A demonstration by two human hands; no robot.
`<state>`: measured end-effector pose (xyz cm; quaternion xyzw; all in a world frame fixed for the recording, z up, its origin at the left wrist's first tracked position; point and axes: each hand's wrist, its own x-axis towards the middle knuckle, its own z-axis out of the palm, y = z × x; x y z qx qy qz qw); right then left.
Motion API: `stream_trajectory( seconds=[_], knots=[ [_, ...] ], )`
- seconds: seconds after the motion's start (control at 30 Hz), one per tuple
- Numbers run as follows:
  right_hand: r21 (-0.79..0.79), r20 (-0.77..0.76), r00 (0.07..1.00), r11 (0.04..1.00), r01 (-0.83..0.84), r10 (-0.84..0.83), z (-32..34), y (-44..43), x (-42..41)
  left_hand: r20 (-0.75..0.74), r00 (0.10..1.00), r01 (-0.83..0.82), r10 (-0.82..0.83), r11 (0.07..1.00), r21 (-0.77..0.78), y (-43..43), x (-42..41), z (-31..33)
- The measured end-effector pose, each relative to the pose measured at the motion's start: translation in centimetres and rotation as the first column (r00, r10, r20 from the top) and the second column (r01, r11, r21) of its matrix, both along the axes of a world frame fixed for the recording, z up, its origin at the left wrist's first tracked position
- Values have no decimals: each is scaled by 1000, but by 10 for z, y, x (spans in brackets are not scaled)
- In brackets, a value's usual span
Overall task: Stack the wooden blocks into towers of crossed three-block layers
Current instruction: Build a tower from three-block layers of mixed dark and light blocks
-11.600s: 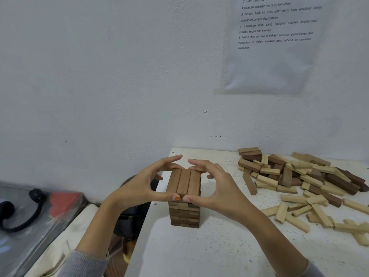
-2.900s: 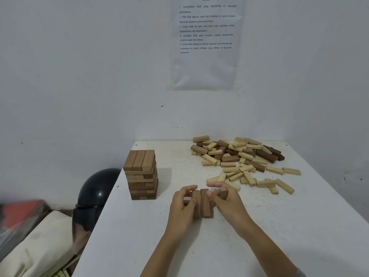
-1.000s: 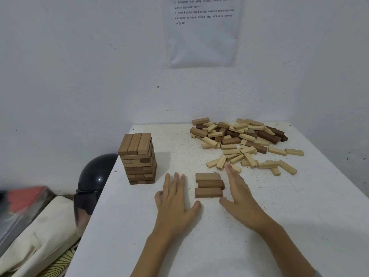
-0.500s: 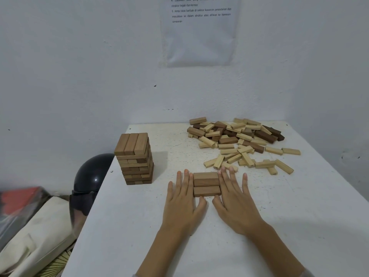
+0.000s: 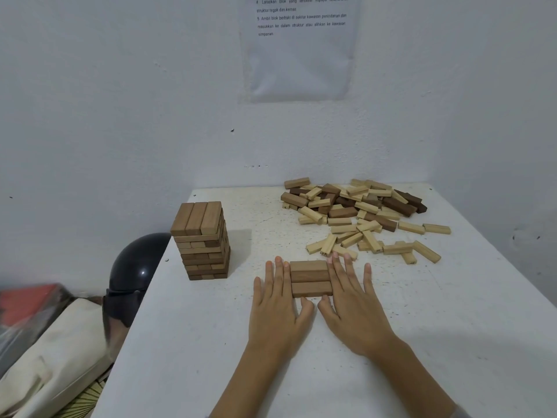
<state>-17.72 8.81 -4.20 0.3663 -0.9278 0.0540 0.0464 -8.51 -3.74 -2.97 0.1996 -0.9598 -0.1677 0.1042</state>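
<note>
We are pressing flat, spread hands — left hand (image 5: 278, 306), right hand (image 5: 351, 309) — against a three-block layer (image 5: 310, 278) on the bench (image 5: 422, 342).

Flat hands, left (image 5: 278, 309) and right (image 5: 351, 309), flank three blocks (image 5: 310, 278) lying side-by-side, tower (image 5: 202, 241) nearby.

A white speckled table (image 5: 422, 342) carries a block tower (image 5: 203, 239) near its left edge, a three-block row (image 5: 310, 279) and scattered loose blocks (image 5: 361, 212).
</note>
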Motion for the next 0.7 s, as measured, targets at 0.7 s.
stream_trajectory(
  seconds=[0.7],
  knots=[
    [60, 134, 991, 998, -4, -4, 14, 0, 4, -2, 1000, -8, 8, 1000, 14, 2, -2, -4]
  ],
)
